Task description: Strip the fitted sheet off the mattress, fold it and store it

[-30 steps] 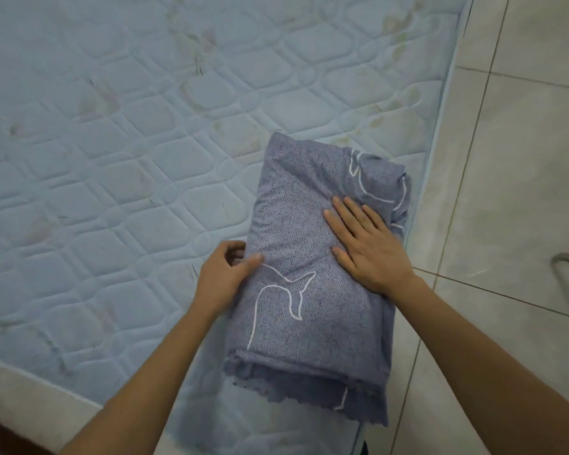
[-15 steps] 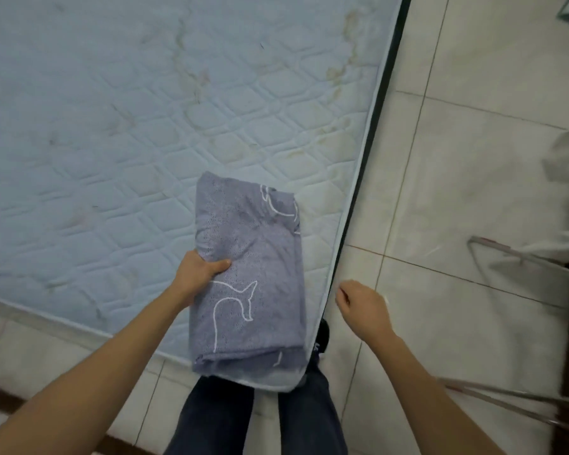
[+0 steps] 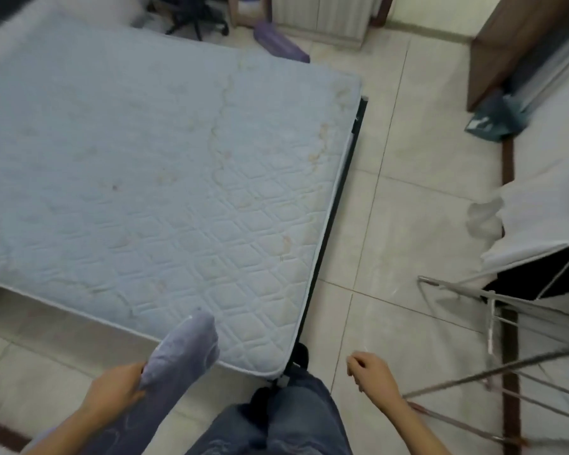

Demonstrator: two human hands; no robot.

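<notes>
Near left, over mattress (image 3: 145,178) corner — left hand (image 3: 114,394) grips folded sheet (image 3: 183,354) by one edge, sheet raised off mattress. Right hand (image 3: 373,377) loosely curled, empty. Support sheet underneath with free hand before carrying to storage — one-edge grip likely lets folds slip open.

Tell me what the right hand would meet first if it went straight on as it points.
The right hand would probably meet the mattress edge near its close corner; depth is unclear.
</notes>
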